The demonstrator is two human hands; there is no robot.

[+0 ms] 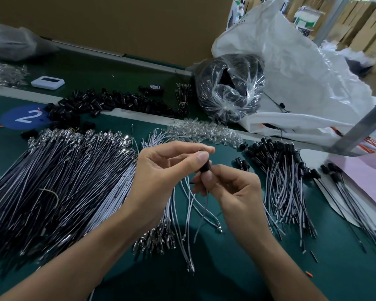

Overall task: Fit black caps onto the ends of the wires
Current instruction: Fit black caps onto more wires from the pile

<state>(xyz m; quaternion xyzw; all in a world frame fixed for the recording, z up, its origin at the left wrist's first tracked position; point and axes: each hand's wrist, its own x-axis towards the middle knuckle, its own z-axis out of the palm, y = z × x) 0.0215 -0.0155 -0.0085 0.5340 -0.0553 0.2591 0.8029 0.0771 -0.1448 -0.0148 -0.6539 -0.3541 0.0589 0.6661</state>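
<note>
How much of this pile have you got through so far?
Done: a smaller heap of capped wires lies on the right. In hand: the left hand pinches a black cap while the right hand pinches its wire just below. Left: the big bundle of uncapped wires on the left, far larger, with loose caps waiting behind it.
</note>
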